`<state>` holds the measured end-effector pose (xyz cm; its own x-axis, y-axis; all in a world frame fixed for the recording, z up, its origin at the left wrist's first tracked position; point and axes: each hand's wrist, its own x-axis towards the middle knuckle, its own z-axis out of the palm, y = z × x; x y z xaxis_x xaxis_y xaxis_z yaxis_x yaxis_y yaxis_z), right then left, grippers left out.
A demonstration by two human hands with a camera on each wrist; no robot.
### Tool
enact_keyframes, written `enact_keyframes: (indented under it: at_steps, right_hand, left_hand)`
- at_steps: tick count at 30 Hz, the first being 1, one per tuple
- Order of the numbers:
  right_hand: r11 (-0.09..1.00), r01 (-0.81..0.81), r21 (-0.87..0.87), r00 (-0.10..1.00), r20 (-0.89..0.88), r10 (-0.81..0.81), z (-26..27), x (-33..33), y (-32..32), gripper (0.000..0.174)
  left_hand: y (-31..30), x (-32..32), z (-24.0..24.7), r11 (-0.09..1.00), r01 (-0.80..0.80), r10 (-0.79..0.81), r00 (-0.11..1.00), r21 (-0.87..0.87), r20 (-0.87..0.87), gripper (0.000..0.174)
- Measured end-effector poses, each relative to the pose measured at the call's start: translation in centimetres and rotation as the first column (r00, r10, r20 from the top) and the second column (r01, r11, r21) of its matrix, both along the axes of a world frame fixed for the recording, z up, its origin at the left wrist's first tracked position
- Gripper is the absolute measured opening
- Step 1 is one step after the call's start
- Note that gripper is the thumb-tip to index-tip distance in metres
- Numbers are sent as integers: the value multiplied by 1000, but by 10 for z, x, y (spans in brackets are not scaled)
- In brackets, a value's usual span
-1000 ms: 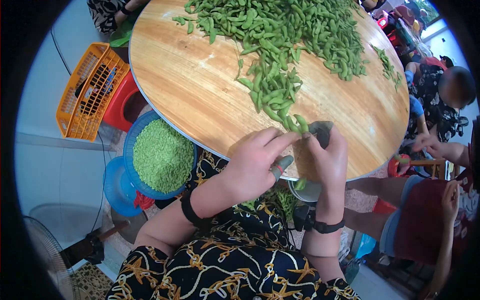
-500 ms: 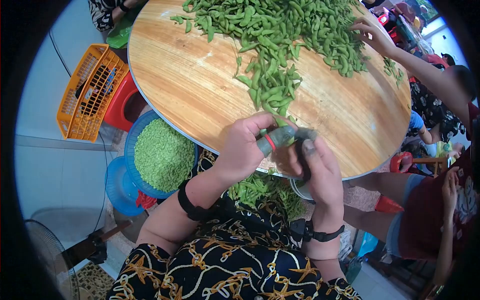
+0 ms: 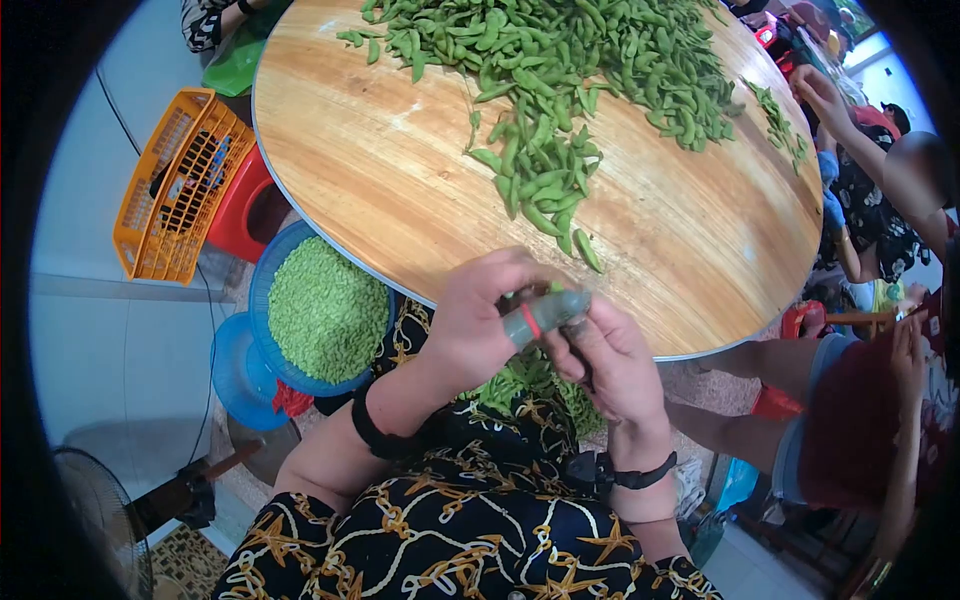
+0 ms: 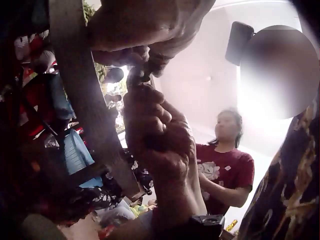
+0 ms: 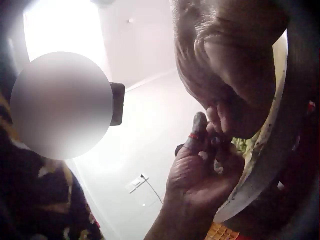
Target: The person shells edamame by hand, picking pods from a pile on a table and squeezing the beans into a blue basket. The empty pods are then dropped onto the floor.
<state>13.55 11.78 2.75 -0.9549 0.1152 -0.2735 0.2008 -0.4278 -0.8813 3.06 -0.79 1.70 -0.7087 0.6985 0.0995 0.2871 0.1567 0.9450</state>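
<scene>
Over the near edge of the round wooden table point(image 3: 390, 190), my two hands meet at the fingertips. My left hand point(image 3: 470, 320) has its thumb in a grey-green cover with a red band, and its fingers are curled round a green soybean pod point(image 3: 554, 287), mostly hidden. The right hand point(image 3: 620, 365), thumb darkly covered, pinches at the same spot with curled fingers. Just beyond them lies a single pod point(image 3: 588, 251), at the tip of a large heap of soybean pods point(image 3: 560, 70). Both wrist views are dark; the pod is hard to make out there.
Left of the table, a blue basket point(image 3: 258, 300) holds shelled beans point(image 3: 325, 310), near a red stool point(image 3: 235, 215) and an orange crate point(image 3: 150, 185). More green pods point(image 3: 520, 385) lie below my hands. A fan point(image 3: 100, 510) stands lower left; people point(image 3: 850, 410) are at the right.
Both hands have drawn back from the pods toward my body, with a pod between them. Another person's arm reached over the heap at the right and has pulled back.
</scene>
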Motion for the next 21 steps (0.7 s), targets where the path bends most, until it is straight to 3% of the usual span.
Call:
enact_keyframes:
  at_steps: [2,3,6,7,9,10,12,13,15,17,19,21]
  right_hand:
    - [999,-38,-23,999,0,38,-1,3,-7,19]
    - [998,-57,-35,998,0,57,-1,4,-9,19]
    - [997,-53,-57,999,0,53,-1,3,-9,17]
    - [997,-54,-57,999,-2,54,-1,2,-9,17]
    - [967,25,252,999,18,-30,0,1,-8,15]
    - [968,22,252,999,19,-28,-1,0,-8,15]
    - [701,149,698,989,-92,-119,-4,-1,-7,13]
    - [701,148,698,989,-91,-119,-6,-2,-6,13]
    - [783,252,568,962,-58,-267,-10,-5,-6,13]
    - [791,235,566,966,-47,-253,-10,-6,-2,12]
    - [796,217,564,970,-33,-241,-9,-4,1,12]
    - [688,93,720,992,-12,-122,-4,-3,2,10]
  left_hand:
    - [-6,-2,-11,928,149,-226,955,343,194,16]
    - [-6,-2,-15,844,138,-311,913,518,264,15]
    - [-7,-3,-11,826,105,-369,844,554,389,14]
    - [-6,0,-7,826,106,-368,845,554,387,14]
    - [-3,12,-3,956,-63,-72,897,286,437,17]
    - [-2,12,-3,956,-65,-70,897,286,437,17]
    - [1,12,-3,984,-130,100,971,126,217,21]
    - [1,11,-4,984,-130,100,971,126,218,21]
    - [2,10,-9,983,-111,73,966,145,246,23]
    - [1,10,-7,983,-103,61,965,153,256,24]
    - [0,11,0,960,-86,-92,799,265,594,29]
    - [4,10,-3,972,-66,-67,845,227,531,30]
